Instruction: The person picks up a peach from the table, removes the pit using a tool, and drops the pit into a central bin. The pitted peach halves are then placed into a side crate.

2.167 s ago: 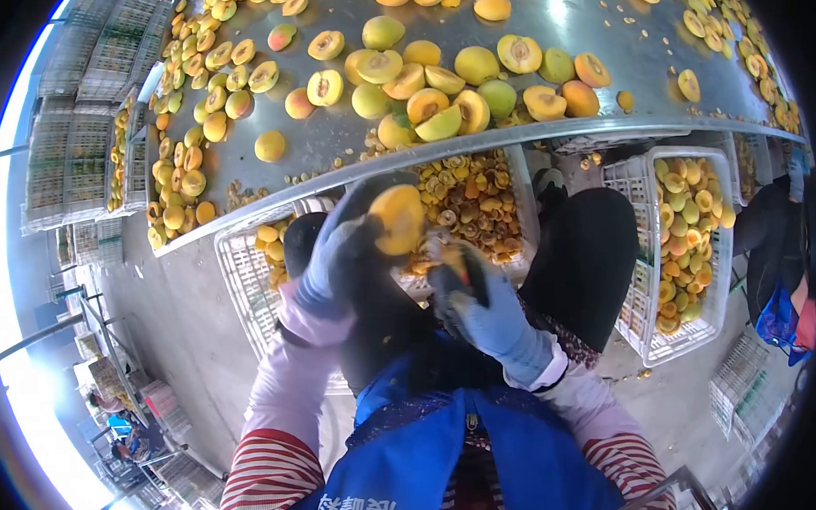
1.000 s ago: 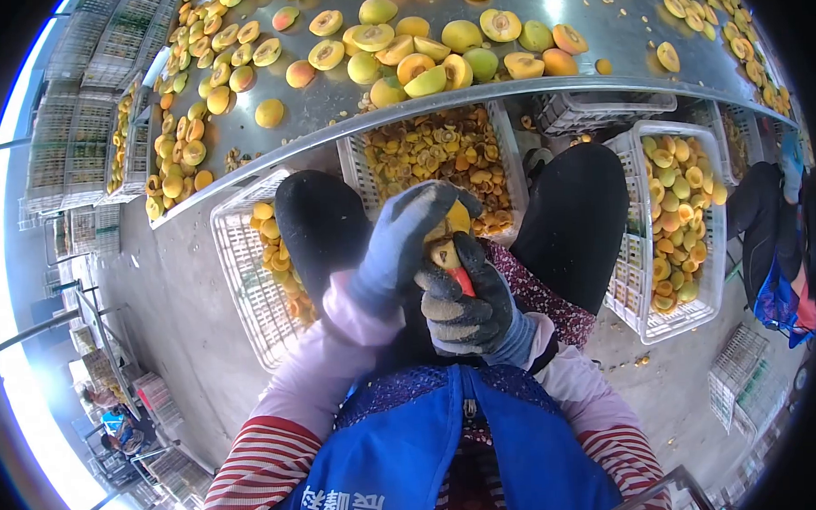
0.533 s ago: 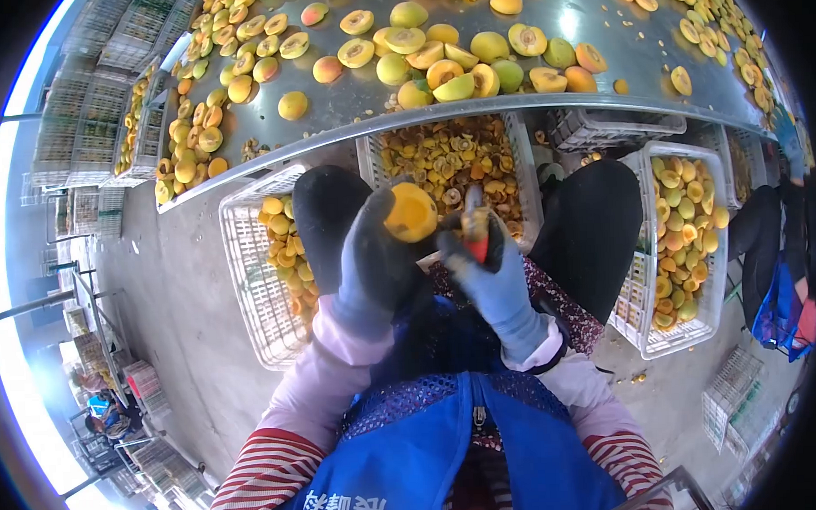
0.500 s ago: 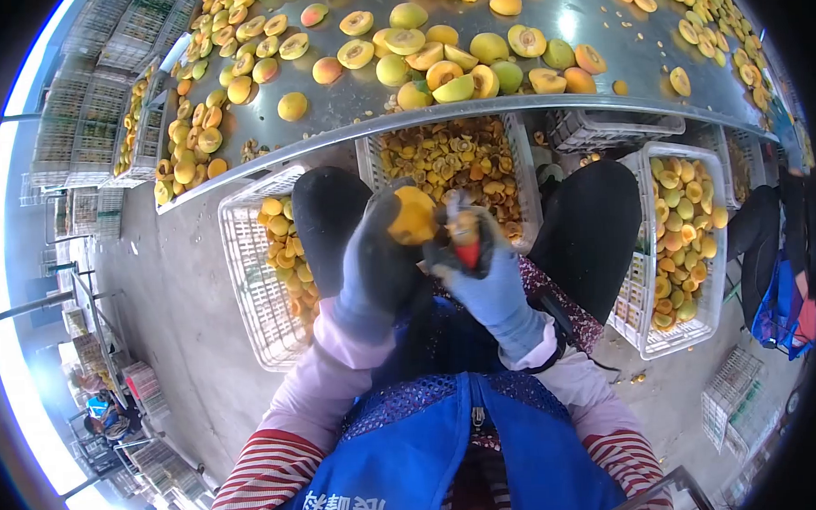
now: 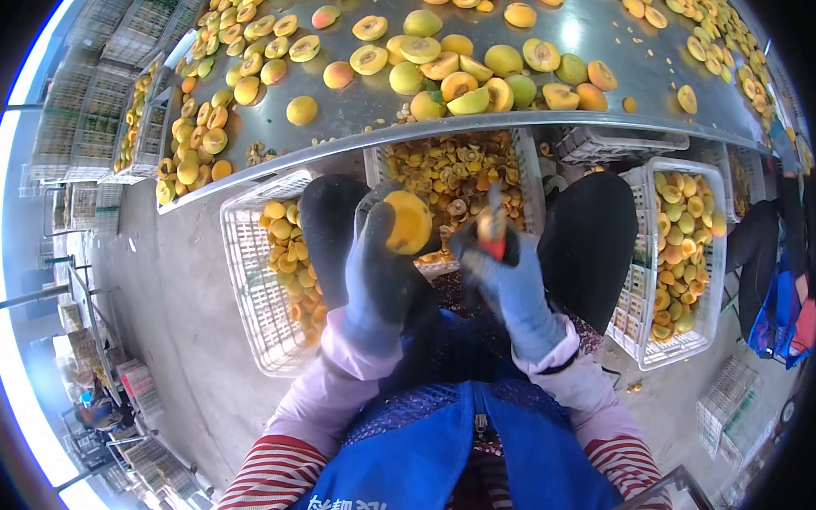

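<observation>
A yellow-orange fruit piece (image 5: 409,223) is held in my left hand (image 5: 378,247), which wears a blue and dark glove. To its right my right hand (image 5: 503,265), gloved alike, grips a red-handled tool (image 5: 494,247) whose metal end points up and is blurred. The two hands are apart, over the near end of a crate of fruit scraps (image 5: 529,174) between my knees. Just beyond, halved and whole fruit (image 5: 421,49) lie along the near edge of the metal table (image 5: 349,100).
A white crate of fruit halves (image 5: 258,337) stands by my left leg, another (image 5: 649,332) by my right. A co-worker (image 5: 768,278) sits at the far right. Stacked crates (image 5: 79,114) stand at the left, and a low crate (image 5: 732,396) sits on the floor.
My hands have moved apart, the right one shifting right with the tool. The fruit in my left hand is turned differently. The table and crates sit slightly lower in the view.
</observation>
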### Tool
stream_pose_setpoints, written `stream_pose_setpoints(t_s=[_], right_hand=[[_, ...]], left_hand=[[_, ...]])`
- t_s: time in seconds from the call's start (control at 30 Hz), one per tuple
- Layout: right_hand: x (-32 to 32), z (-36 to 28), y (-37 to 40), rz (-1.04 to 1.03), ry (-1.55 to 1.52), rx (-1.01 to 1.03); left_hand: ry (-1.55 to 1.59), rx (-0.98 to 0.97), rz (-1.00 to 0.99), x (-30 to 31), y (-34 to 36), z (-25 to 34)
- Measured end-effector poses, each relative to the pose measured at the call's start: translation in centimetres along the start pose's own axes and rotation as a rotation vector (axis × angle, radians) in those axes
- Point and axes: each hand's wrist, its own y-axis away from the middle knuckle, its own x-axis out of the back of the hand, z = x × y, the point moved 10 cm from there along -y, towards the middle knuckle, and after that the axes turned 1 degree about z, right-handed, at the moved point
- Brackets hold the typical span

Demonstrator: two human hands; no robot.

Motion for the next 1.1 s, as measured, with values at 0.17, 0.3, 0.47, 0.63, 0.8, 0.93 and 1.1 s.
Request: stream_pose_setpoints(t_s=[0.17,0.3,0.47,0.63,0.8,0.93,1.1], right_hand=[[-5.2,-2.2,3.0,-0.224,0.422,0.343],[-5.4,-2.9,3.6,-0.228,0.378,0.488],[-6.0,2.4,5.0,-0.499,-0.179,-0.366],[-5.6,2.5,5.4,-0.566,-0.078,-0.348],[-4.9,1.7,3.9,-0.280,-0.169,0.029],[-5.5,1.4,4.3,-0.381,0.140,-0.016],[-6.2,1.3,5.0,-0.516,0.099,-0.094]], left_hand=[[-0.083,-0.029,0.005,-1.8,0.5,1.0],[-0.154,-0.100,-0.037,-2.7,0.9,1.2],[-0.157,0.087,-0.154,-2.2,1.1,-1.6],[-0.157,0.172,-0.120,-2.0,2.6,-2.3],[-0.222,0.034,-0.126,-2.3,2.6,-0.3],[-0.185,0.028,-0.137,-2.4,3.2,-0.3],[-0.176,0.107,-0.145,-1.4,3.2,-1.7]])
